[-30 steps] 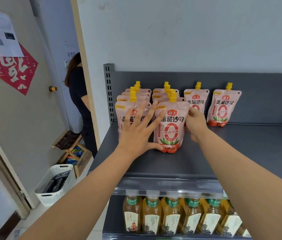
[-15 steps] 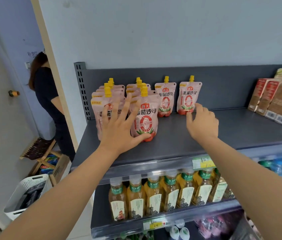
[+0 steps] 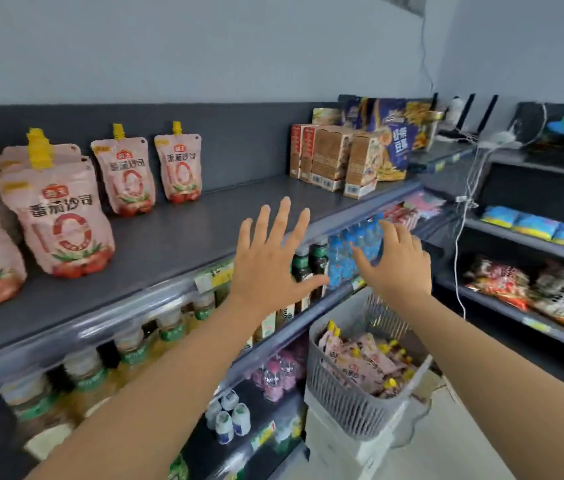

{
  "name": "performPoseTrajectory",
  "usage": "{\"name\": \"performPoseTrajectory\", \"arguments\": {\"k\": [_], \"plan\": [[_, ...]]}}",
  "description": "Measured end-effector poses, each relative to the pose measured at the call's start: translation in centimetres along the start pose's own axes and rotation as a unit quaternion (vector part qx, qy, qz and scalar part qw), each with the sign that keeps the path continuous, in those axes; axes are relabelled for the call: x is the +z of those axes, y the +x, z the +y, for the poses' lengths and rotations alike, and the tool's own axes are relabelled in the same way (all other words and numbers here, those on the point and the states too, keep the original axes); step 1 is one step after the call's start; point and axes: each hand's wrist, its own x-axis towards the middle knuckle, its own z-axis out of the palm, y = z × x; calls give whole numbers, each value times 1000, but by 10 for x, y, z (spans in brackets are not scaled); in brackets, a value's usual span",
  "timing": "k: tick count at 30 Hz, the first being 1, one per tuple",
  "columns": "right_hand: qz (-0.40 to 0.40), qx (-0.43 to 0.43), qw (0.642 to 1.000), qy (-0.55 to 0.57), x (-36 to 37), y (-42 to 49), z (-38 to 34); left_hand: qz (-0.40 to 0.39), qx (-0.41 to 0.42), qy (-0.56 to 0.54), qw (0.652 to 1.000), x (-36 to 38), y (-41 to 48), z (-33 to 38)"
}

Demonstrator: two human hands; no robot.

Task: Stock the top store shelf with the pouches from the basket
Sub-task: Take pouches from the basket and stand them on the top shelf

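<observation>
Top shelf: standing pouches | basket: loose pouches | left grip, right grip: spread, empty

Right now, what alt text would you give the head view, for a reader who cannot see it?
Two empty, open hands, the left hand and the right hand, hover before a dark top shelf where pink spouted pouches stand at the left. Below the right hand, a grey basket holds more pouches.
</observation>
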Motion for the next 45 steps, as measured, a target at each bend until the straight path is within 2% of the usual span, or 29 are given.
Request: {"name": "performPoseTrajectory", "arguments": {"k": [6, 13, 20, 27, 34, 39, 42, 45], "plan": [[-81, 62, 995, 5, 45, -1, 99, -114, 27, -21, 993, 91, 12, 92], [-229, 87, 969, 17, 138, 30, 186, -275, -12, -60, 959, 216, 15, 164], [-369, 133, 920, 23, 216, 37, 238, -391, -45, -67, 917, 290, -6, 185], [-478, 191, 857, 34, 281, 13, 245, -482, -30, -81, 872, 330, -23, 180], [-455, 356, 813, 75, 337, 6, 243, -554, 15, -110, 825, 365, -33, 193], [-488, 306, 817, -8, 354, 14, 253, -563, -54, -129, 814, 382, -38, 210], [-472, 282, 834, 48, 357, 17, 258, -590, -100, -134, 790, 384, -37, 217], [-438, 243, 860, 97, 349, 27, 262, -581, -146, -161, 785, 391, -39, 223]]}}
